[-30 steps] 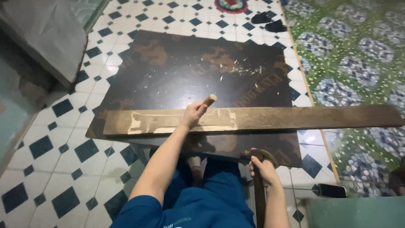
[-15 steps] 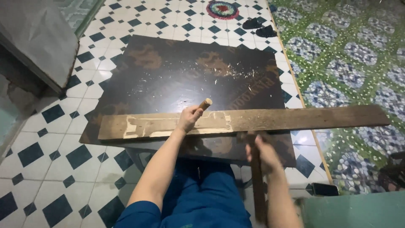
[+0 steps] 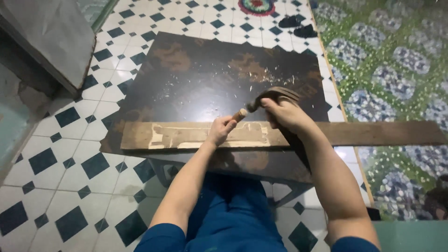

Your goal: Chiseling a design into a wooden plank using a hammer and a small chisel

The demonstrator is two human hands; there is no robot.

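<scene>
A long wooden plank [image 3: 373, 133] lies across a dark board [image 3: 196, 79], with pale cut patches along its left half. My left hand [image 3: 220, 130] rests on the plank and grips a chisel whose wooden handle end [image 3: 240, 114] sticks up to the right. My right hand [image 3: 287, 114] holds a hammer close to its dark head [image 3: 280, 93], which sits right next to the chisel's handle end. The hammer's shaft runs back under my right forearm. The chisel's blade is hidden by my left hand.
Wood chips are scattered on the dark board, which rests on a stool [image 3: 163, 170] over my knees. The floor has white and dark-blue tiles [image 3: 70, 154]. A green patterned mat [image 3: 396, 60] lies at the right, dark slippers [image 3: 298, 25] at the back, a grey slab [image 3: 51, 37] at the left.
My right hand has come up from beside my lap with the hammer and brought its head to the chisel's handle. My left hand has stayed on the plank.
</scene>
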